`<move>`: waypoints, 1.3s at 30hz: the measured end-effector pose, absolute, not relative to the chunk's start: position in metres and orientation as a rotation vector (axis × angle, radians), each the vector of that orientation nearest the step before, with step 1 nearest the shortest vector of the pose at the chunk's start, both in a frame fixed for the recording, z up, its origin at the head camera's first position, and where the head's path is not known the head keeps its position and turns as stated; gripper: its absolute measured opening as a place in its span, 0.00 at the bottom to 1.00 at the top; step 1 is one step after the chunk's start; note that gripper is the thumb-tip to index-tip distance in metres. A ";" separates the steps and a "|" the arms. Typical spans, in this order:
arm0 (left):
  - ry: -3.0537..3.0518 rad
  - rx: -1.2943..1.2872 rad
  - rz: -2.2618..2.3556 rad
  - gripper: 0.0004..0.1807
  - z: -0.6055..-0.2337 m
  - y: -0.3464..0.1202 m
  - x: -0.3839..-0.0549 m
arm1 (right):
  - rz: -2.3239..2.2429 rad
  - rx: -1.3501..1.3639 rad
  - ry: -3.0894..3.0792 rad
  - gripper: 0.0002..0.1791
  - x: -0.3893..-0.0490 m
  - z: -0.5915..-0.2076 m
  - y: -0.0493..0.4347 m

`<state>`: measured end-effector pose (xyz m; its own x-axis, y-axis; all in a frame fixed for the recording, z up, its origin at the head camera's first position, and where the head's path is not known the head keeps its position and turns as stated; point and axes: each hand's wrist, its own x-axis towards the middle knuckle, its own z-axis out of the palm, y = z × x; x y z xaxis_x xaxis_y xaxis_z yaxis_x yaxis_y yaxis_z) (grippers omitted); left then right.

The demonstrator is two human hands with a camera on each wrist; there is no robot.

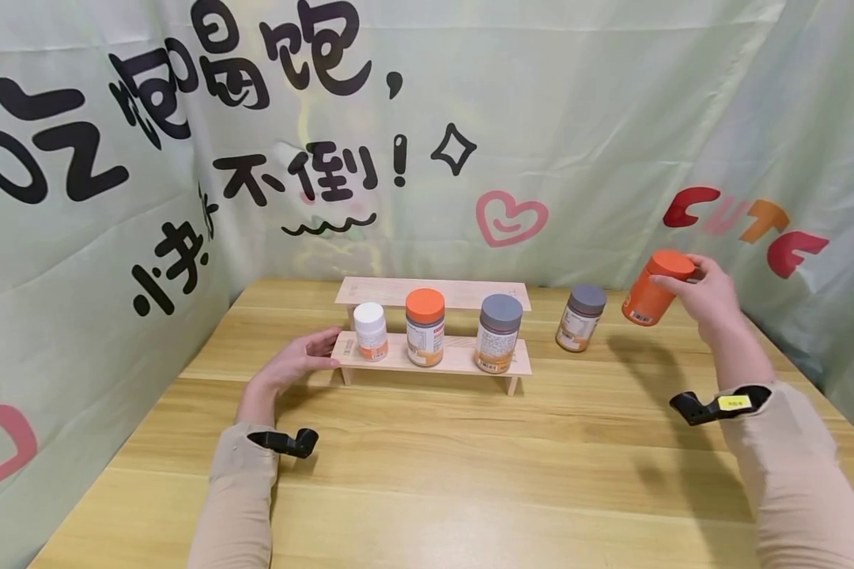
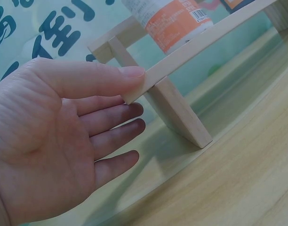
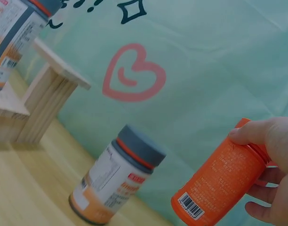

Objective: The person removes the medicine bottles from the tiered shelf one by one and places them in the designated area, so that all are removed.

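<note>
My right hand (image 1: pixel 712 292) grips an orange bottle (image 1: pixel 651 294) near its orange lid, with the bottle tilted above the table's right side. In the right wrist view, the thumb lies across the top of this orange bottle (image 3: pixel 219 183) and its barcode shows low on the body. At the left end of a two-step wooden rack (image 1: pixel 434 365), my left hand (image 1: pixel 300 359) touches the lower board. The thumb rests at the board's corner in the left wrist view, the other fingers (image 2: pixel 118 134) extended and spread below it.
On the lower step stand a white-capped bottle (image 1: pixel 371 332), an orange-lidded jar (image 1: pixel 425 328) and a grey-lidded jar (image 1: pixel 498 333). Another grey-lidded jar (image 1: pixel 580 318) stands on the table between rack and right hand. A printed curtain (image 1: pixel 598 118) hangs behind the table (image 1: pixel 427 474).
</note>
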<state>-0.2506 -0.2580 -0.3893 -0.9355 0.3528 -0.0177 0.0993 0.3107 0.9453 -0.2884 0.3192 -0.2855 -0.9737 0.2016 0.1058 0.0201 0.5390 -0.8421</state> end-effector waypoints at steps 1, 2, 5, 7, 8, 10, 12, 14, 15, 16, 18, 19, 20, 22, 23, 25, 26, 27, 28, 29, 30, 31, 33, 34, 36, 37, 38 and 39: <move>2.355 0.412 1.675 0.43 -0.390 -0.258 -0.251 | 1.415 -0.187 -2.587 0.48 -0.289 -0.288 0.320; 2.352 0.408 1.679 0.43 -0.390 -0.258 -0.251 | 1.416 -0.181 -2.588 0.47 -0.289 -0.291 0.320; 2.338 0.398 1.696 0.43 -0.391 -0.258 -0.251 | 1.396 -0.165 -2.605 0.47 -0.289 -0.298 0.321; 2.332 0.400 1.700 0.43 -0.390 -0.258 -0.251 | 1.376 -0.153 -2.620 0.47 -0.289 -0.303 0.322; 2.329 0.399 1.702 0.43 -0.390 -0.257 -0.251 | 1.373 -0.145 -2.625 0.46 -0.288 -0.306 0.322; 2.328 0.398 1.703 0.43 -0.390 -0.257 -0.250 | 1.374 -0.132 -2.632 0.45 -0.288 -0.311 0.323; 2.333 0.400 1.695 0.43 -0.389 -0.257 -0.250 | 1.372 -0.128 -2.635 0.44 -0.288 -0.316 0.324; 2.335 0.402 1.690 0.43 -0.390 -0.257 -0.251 | 1.366 -0.119 -2.640 0.44 -0.288 -0.321 0.324; 2.336 0.404 1.689 0.42 -0.390 -0.258 -0.251 | 1.350 -0.120 -2.648 0.44 -0.289 -0.323 0.325; 2.338 0.406 1.687 0.42 -0.390 -0.258 -0.251 | 1.340 -0.123 -2.654 0.44 -0.289 -0.325 0.325; 2.336 0.409 1.687 0.42 -0.390 -0.258 -0.252 | 1.331 -0.125 -2.661 0.44 -0.290 -0.328 0.325; 2.335 0.411 1.687 0.42 -0.390 -0.258 -0.252 | 1.324 -0.130 -2.667 0.44 -0.290 -0.329 0.325; 2.336 0.413 1.686 0.42 -0.390 -0.258 -0.252 | 1.323 -0.135 -2.669 0.45 -0.290 -0.330 0.325; 2.340 0.420 1.679 0.42 -0.389 -0.258 -0.251 | 1.333 -0.135 -2.667 0.44 -0.290 -0.333 0.323; 2.338 0.420 1.680 0.42 -0.389 -0.258 -0.251 | 1.338 -0.133 -2.665 0.44 -0.290 -0.334 0.322; 2.338 0.419 1.680 0.42 -0.389 -0.258 -0.250 | 1.344 -0.128 -2.661 0.44 -0.290 -0.336 0.321; 2.339 0.422 1.677 0.41 -0.390 -0.258 -0.250 | 1.349 -0.123 -2.657 0.44 -0.290 -0.338 0.321; 2.339 0.423 1.677 0.41 -0.390 -0.258 -0.250 | 1.351 -0.121 -2.655 0.44 -0.290 -0.339 0.321; 2.339 0.423 1.678 0.41 -0.391 -0.257 -0.250 | 1.354 -0.124 -2.655 0.44 -0.290 -0.340 0.321; 2.336 0.421 1.681 0.41 -0.391 -0.257 -0.250 | 1.356 -0.127 -2.654 0.44 -0.290 -0.341 0.321; 2.337 0.423 1.680 0.41 -0.391 -0.257 -0.250 | 1.358 -0.132 -2.652 0.44 -0.289 -0.341 0.321; 2.336 0.424 1.681 0.41 -0.392 -0.257 -0.250 | 1.361 -0.134 -2.653 0.44 -0.289 -0.342 0.321; 2.331 0.426 1.685 0.41 -0.392 -0.257 -0.250 | 1.368 -0.140 -2.655 0.44 -0.289 -0.343 0.322; 2.326 0.425 1.689 0.41 -0.392 -0.257 -0.250 | 1.376 -0.140 -2.653 0.44 -0.289 -0.343 0.322; 2.322 0.421 1.693 0.41 -0.392 -0.257 -0.250 | 1.386 -0.136 -2.648 0.44 -0.289 -0.343 0.321; 2.318 0.417 1.699 0.41 -0.391 -0.258 -0.250 | 1.387 -0.132 -2.649 0.45 -0.289 -0.343 0.321; 2.317 0.418 1.700 0.41 -0.391 -0.258 -0.250 | 1.389 -0.130 -2.648 0.45 -0.289 -0.343 0.321; 2.314 0.414 1.704 0.41 -0.390 -0.258 -0.250 | 1.388 -0.127 -2.648 0.45 -0.289 -0.343 0.321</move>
